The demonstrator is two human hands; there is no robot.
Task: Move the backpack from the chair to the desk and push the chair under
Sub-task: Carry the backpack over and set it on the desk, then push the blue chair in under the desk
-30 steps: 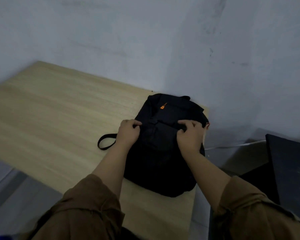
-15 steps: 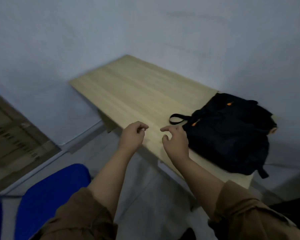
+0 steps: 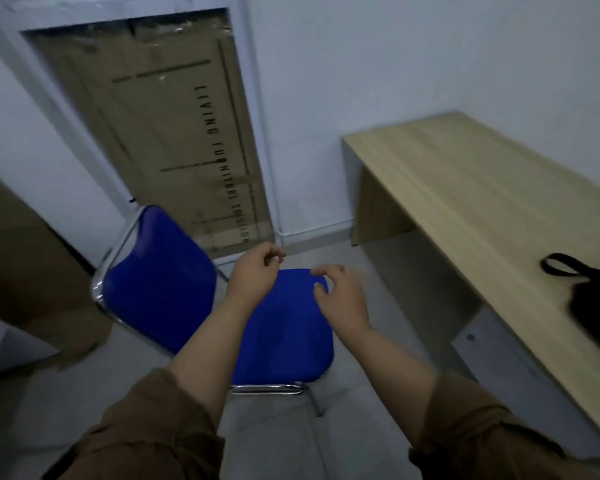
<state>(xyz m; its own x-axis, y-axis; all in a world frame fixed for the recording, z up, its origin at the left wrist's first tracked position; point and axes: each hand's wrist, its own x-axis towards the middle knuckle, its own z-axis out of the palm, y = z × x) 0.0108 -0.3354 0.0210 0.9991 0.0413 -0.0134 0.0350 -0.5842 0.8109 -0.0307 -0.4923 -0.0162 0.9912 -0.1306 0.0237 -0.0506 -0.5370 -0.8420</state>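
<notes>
The black backpack [image 3: 593, 306] lies on the light wooden desk [image 3: 471, 195] at the right edge of the view, its loop strap pointing left; most of it is cut off. A blue chair [image 3: 281, 327] with a chrome frame stands on the floor left of the desk, seat bare, backrest to the left. My left hand [image 3: 255, 275] hovers over the seat's far edge with fingers loosely curled, holding nothing. Just to its right, over the seat's far right corner, my right hand [image 3: 340, 299] has its fingers spread and is also empty.
A flat cardboard box [image 3: 174, 140] with printed lettering leans in a white-framed opening behind the chair. Another brown panel [image 3: 25, 271] stands at the left. Grey floor lies between chair and desk. White walls enclose the corner.
Both hands let go of the backpack and left it on the desk. The view swung left from the desk to the chair, and both hands now hover over the blue seat.
</notes>
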